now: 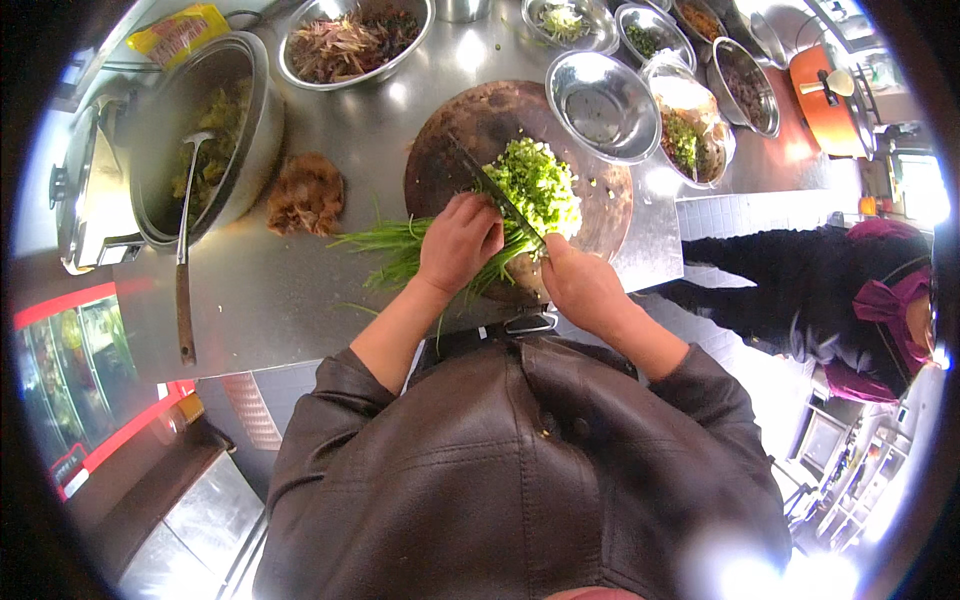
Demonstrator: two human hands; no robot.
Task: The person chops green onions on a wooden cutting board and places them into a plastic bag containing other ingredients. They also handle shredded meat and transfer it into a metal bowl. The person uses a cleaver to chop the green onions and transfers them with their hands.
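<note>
My left hand presses a bunch of long green scallions onto a round wooden chopping block, its fingers curled beside the blade. In my right hand is the handle of a kitchen knife, whose dark blade lies across the block, pointing away and to the left. Just right of the blade, a heap of chopped scallion covers the middle of the block. The uncut green ends spread left over the block's edge onto the steel table.
A steel bowl overlaps the block's far right edge. Several bowls of ingredients line the back, including a bowl of shredded food. At left stand a large pot, a ladle and a brown clump. A person stands at right.
</note>
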